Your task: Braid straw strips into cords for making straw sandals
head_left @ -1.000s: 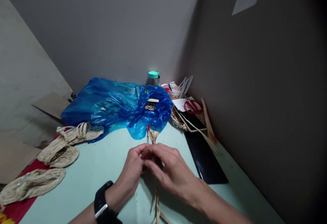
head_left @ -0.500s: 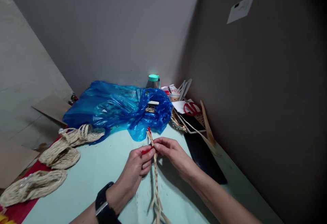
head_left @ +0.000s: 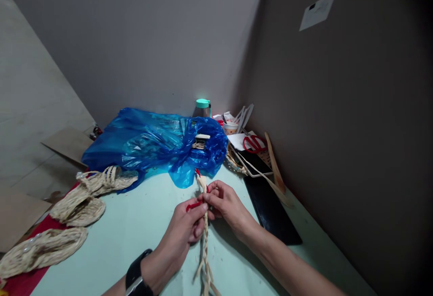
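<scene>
A plaited straw braid (head_left: 205, 242) runs along the pale green table (head_left: 135, 228) from the near edge up to the blue bag. My left hand (head_left: 184, 228), with a black watch on its wrist, pinches the braid together with a small red piece (head_left: 192, 205). My right hand (head_left: 226, 206) meets it from the right, fingers closed on the braid's upper part near its red-tipped end (head_left: 198, 172). Both hands touch at the braid.
A crumpled blue plastic bag (head_left: 152, 140) lies behind the hands. Coiled straw bundles (head_left: 84, 197) lie at the left on a red cloth. Red scissors (head_left: 253, 143), a teal-lidded bottle (head_left: 202, 107), a cup, wooden sticks and a black board (head_left: 270, 206) stand along the right wall.
My hands have moved up the braid toward the blue bag and parted slightly; the red piece now shows in my left fingers. The view has tilted a little.
</scene>
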Tool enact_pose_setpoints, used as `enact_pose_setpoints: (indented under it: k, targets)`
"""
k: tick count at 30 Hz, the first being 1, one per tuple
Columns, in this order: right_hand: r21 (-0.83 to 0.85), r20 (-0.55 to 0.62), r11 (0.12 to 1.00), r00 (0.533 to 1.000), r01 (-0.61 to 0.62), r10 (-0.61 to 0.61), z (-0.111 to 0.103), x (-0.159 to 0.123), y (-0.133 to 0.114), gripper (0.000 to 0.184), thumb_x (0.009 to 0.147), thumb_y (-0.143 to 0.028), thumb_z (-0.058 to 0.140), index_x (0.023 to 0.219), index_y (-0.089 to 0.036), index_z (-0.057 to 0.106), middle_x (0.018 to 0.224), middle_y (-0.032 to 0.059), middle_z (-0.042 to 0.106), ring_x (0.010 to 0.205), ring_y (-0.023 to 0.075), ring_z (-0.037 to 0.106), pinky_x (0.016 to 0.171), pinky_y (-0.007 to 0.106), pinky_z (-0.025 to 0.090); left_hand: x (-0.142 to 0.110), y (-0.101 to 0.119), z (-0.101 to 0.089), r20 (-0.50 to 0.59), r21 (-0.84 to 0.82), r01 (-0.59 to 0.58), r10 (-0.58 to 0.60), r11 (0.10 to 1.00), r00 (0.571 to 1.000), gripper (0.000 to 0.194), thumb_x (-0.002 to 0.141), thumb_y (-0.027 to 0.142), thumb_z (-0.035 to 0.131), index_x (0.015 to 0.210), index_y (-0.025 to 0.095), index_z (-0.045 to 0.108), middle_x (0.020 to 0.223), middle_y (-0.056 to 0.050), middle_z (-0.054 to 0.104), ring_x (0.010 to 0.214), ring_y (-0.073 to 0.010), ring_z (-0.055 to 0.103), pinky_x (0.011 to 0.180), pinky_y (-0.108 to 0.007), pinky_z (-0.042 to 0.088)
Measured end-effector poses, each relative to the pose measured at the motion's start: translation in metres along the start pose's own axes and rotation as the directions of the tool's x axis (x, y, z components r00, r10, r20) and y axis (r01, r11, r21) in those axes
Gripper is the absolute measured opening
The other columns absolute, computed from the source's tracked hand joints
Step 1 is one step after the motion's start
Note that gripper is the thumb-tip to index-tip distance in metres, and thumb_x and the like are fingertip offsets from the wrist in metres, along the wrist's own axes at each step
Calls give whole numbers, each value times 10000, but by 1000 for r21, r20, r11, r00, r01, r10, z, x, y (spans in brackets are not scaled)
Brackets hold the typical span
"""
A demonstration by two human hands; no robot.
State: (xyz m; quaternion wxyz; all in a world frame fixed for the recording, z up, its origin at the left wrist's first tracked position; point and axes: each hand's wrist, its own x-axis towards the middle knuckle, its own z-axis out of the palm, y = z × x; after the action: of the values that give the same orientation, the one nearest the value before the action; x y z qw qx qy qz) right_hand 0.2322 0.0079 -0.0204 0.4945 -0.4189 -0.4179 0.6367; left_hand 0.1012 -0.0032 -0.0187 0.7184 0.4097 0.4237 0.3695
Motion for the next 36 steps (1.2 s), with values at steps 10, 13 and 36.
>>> enact_pose_setpoints:
  k: [10,13,36]
  targets:
    - [-590,77,776,972,224,-222,-10,-11,-5,101,914,-271,493,854,-198,529,597,-41,577,550,120,549,562,225,378,-8,6,8,-115,37,-12,16,999,993,458,729,314,679,1122,181,485,563,38,602,344,-34,314,323,-143,196]
    - [-629,65,748,973,212,-222,-12,-9,-8,111,888,-282,540,832,-188,556,649,-27,593,596,124,536,573,225,362,-8,7,5,-87,66,31,-25,997,996,443,749,327,663,1134,162,517,646,-9,649,336,-17,305,327,-148,159]
    - [-675,62,708,973,206,-224,-10,-13,-13,44,819,-191,580,787,-185,609,695,-13,617,647,139,527,585,233,348,3,6,-1,-167,405,-167,252,899,953,141,676,238,660,775,139,647,702,-13,631,677,-153,536,638,-242,406]
